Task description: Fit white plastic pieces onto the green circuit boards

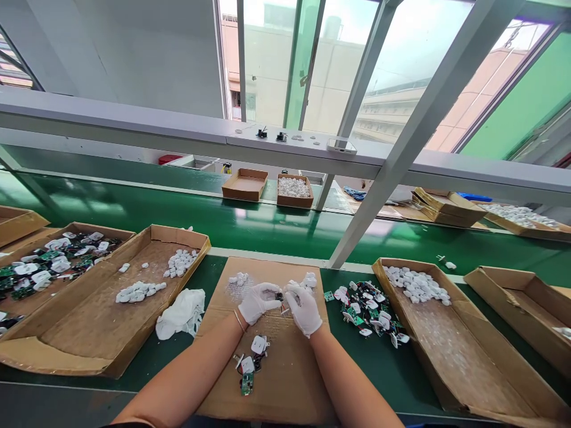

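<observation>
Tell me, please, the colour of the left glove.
The left glove is white; head view shows it.

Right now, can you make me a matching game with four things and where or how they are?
1. Left hand and right hand
2. Crumpled white cloth
3. Loose pile of circuit boards and white parts
4. Small box of white pieces

A. Just left of a big cardboard tray
B. At the back, beside another small box
C. Gloved in white
D. Just right of a different big tray

Pairs: 1-C, 2-D, 3-A, 4-B
</observation>
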Tool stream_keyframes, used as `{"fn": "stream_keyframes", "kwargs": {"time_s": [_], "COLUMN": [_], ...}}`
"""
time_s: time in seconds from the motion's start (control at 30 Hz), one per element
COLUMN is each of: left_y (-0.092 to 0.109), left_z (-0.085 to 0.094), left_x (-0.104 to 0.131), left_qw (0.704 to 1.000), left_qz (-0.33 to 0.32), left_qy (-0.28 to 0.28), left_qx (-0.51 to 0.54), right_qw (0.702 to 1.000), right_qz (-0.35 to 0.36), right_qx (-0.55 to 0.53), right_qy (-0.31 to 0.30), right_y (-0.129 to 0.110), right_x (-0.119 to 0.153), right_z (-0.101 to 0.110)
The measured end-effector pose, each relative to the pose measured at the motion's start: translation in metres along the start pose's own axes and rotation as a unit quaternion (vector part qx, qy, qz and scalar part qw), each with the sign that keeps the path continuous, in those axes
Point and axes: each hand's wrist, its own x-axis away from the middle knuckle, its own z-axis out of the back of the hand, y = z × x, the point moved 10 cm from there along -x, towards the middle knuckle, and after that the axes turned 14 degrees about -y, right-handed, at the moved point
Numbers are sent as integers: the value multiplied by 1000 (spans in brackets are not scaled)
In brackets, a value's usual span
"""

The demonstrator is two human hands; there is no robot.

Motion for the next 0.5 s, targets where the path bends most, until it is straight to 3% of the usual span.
{"fn": "stream_keyframes", "kwargs": {"time_s": [0.13,0.33,0.5], "left_y": [5,8,4], "left_z": [-6,-9,-1], "left_x": [1,2,1], "left_qw": [1000,1000,1000], "left_qz": [7,9,10], "left_qy": [-18,-17,17], "left_qx": [-9,-11,-14], "right_qw": [1000,997,999], "right_qz": [20,-43,26], "right_qx": [11,-42,-4], "right_qy": [0,37,24], "right_y": [-3,13,-5], "right_x": [-1,5,2], "right_z": [-3,4,5]}}
